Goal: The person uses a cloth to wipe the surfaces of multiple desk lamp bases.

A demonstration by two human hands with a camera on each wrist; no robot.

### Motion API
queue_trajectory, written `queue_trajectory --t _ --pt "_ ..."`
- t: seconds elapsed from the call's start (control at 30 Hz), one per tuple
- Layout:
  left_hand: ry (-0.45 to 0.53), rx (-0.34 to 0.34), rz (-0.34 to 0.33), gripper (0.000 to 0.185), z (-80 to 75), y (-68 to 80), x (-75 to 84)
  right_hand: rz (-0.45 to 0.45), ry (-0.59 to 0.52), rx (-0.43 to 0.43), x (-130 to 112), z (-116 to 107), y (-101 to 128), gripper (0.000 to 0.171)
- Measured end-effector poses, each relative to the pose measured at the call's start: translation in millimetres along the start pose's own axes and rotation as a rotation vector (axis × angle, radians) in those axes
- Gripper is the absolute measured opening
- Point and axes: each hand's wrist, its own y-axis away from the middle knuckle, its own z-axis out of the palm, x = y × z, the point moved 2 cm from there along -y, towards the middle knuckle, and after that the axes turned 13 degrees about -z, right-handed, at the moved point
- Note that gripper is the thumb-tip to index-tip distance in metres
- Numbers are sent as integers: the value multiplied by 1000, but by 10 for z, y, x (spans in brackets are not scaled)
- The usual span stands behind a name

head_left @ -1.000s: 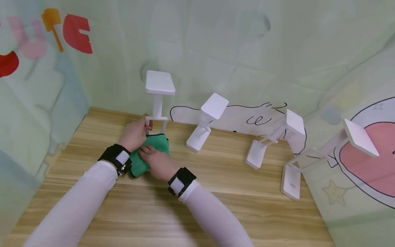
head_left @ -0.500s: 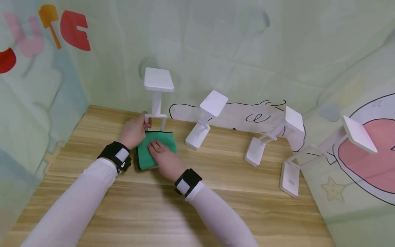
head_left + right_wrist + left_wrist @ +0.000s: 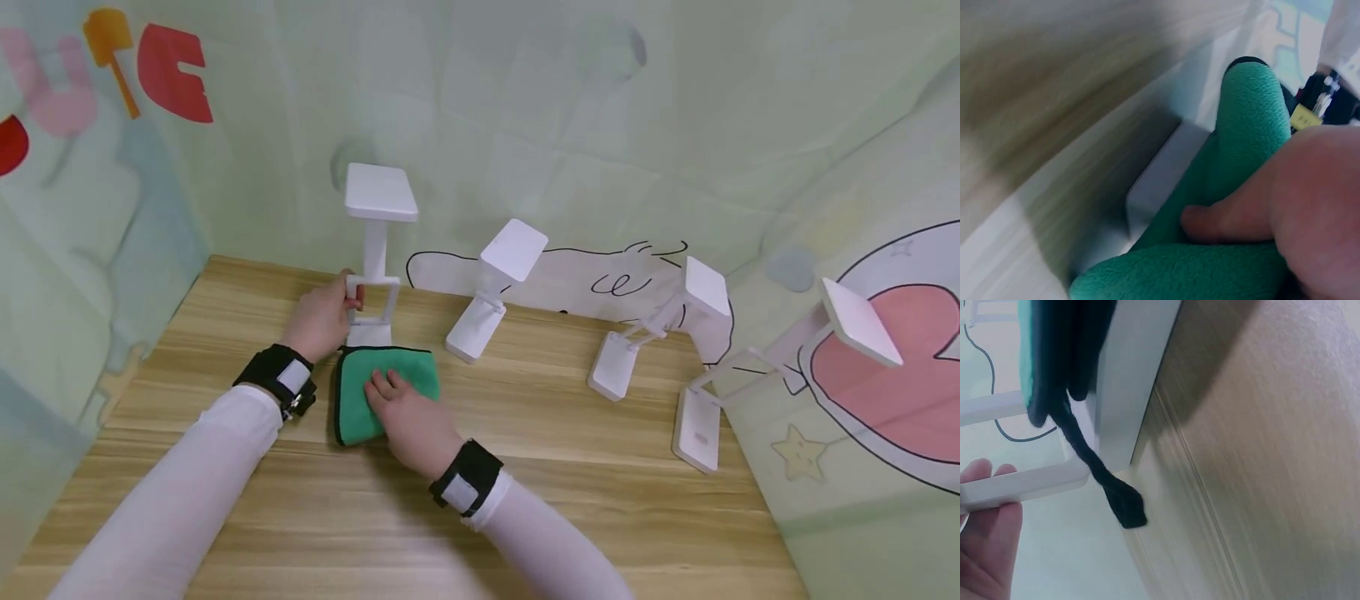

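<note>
Cloth [image 3: 386, 392], green with a dark hem, lies folded on the wooden table [image 3: 570, 467], its far edge covering the base of the leftmost white stand [image 3: 372, 250]. The right hand [image 3: 408, 417] rests flat on top of it, fingers fairly straight and pressing down rather than curling round; the right wrist view shows the fingers sunk into the plush pile, with the stand's white base just under the fold. The left hand [image 3: 322, 321] sits just left of the cloth and grips the stand's lower frame, thumb and fingers closed round the white bar; in the left wrist view the fingertips [image 3: 985, 487] lie along that bar, the cloth's hem hanging close beside.

So the cloth lies directly under the right hand's grip and away from the body toward the stand, its long side running from near to far. The right hand is the nearer one to it; the left is occupied steadying the stand.

Three more white stands [image 3: 495, 287] stand along the back wall to the right, well apart from both hands
</note>
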Motion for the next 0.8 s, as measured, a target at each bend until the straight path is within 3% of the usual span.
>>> queue_trajectory --t 0.33,0.53,0.8 --pt "-36 33 13 5 27 -12 -7 -84 -35 41 -142 10 -50 63" --pt "-41 21 8 5 40 -19 11 -185 -94 72 -90 57 -185 67" --pt "-36 40 6 7 22 -25 -28 -240 -171 84 38 60 -459 68"
